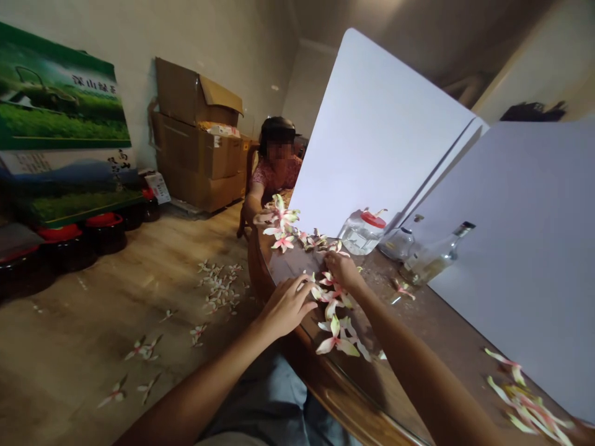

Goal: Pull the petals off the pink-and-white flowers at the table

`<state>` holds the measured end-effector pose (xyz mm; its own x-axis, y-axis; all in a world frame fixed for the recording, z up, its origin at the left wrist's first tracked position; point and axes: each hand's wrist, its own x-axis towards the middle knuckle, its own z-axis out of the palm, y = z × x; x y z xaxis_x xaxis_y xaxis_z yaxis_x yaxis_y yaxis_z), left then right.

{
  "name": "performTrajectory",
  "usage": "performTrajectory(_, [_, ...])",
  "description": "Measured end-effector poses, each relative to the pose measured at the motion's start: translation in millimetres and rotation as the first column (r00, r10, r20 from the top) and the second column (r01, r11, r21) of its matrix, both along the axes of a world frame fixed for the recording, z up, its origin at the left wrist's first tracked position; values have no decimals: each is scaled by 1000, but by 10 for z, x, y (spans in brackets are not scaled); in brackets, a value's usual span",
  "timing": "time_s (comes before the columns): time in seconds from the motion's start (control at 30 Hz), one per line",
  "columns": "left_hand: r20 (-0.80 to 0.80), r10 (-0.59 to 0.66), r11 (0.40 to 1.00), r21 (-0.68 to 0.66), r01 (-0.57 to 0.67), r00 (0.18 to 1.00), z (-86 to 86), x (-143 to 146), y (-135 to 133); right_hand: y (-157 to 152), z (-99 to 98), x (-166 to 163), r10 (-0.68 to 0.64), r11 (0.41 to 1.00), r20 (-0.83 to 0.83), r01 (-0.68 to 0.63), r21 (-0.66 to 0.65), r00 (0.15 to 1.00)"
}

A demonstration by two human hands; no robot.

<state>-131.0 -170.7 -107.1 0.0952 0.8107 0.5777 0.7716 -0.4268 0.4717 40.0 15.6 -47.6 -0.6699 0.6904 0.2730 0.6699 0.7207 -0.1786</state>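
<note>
My left hand (289, 305) reaches over the table's rounded edge with fingers spread and thumb apart, its fingertips beside a pink-and-white flower (320, 292). Further in, my right hand (344, 271) is closed, its fingers bent down among the flowers; what they pinch is hidden. Between and around my hands lie loose flowers with pale petals and pink centres. A larger one (335, 344) rests nearer to me on the brown table (390, 378). More blossoms (283, 238) are heaped towards the far end.
A red-lidded clear jar (362, 232) and a glass bottle (437, 255) stand before white panels (381, 142). Flowers (530, 406) lie at the table's right. Fallen flowers (220, 288) litter the floor. Across the table sits another person (279, 167). Cardboard boxes (199, 148) stand behind.
</note>
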Motion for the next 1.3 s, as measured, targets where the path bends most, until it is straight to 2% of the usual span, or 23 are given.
performTrajectory(0.17, [-82,-151,988,-51,148,985,142,101,-86,-200,74,456,3,1000,-48,-2,8,999])
performTrajectory(0.23, [-135,-196,978,-99,183,971,175,285,-62,-341,88,662,2,1000,-53,-2,-2,999])
performTrajectory(0.3, [-177,-188,978,-127,167,966,187,555,15,-487,114,876,-3,1000,-51,3,-16,999])
performTrajectory(0.37, [-215,-185,981,-106,166,959,198,823,130,-648,144,1102,-38,999,-53,37,-17,998])
performTrajectory(0.43, [-238,-204,979,-66,194,950,244,947,285,-848,149,1331,-108,994,-62,108,-5,992])
performTrajectory(0.47, [-239,-203,979,-54,196,949,287,912,384,-960,134,1439,-149,989,-60,149,1,987])
performTrajectory(0.53, [-220,-130,991,-59,120,967,389,621,619,-1180,67,1628,-192,981,-25,192,4,981])
performTrajectory(0.63, [-206,163,977,-101,-187,965,490,-140,970,-1395,-103,1811,-195,981,168,195,18,966])
performTrajectory(0.67, [-203,206,965,-123,-233,957,498,-364,1060,-1417,-167,1846,-200,980,206,200,20,958])
performTrajectory(0.73, [-218,197,957,-171,-236,956,487,-608,1173,-1387,-289,1915,-212,977,227,215,14,950])
performTrajectory(0.77, [-228,157,961,-190,-201,961,471,-609,1196,-1346,-345,1964,-226,973,218,228,12,950])
performTrajectory(0.83, [-240,44,971,-217,-97,970,433,-414,1195,-1244,-441,2125,-256,966,185,256,25,949])
performTrajectory(0.93, [-249,-114,971,-232,55,962,427,3,1213,-1115,-509,2493,-273,958,103,260,120,956])
performTrajectory(1.0, [-235,-125,974,-212,75,964,492,96,1338,-1031,-459,2717,-275,956,55,266,124,960])
performTrajectory(1.07, [-193,-31,983,-184,-5,981,577,-7,1571,-884,-339,2827,-311,949,16,309,65,950])
performTrajectory(1.17, [-143,62,975,-203,-91,988,610,-243,1963,-469,-161,2732,-397,918,-70,395,-48,915])
performTrajectory(1.23, [-127,14,967,-250,-46,992,555,-243,2101,-133,-117,2554,-432,900,-99,421,-118,896])
performTrajectory(1.3, [-112,-89,954,-294,52,990,484,-90,2087,118,-119,2349,-440,894,-105,423,-151,892])
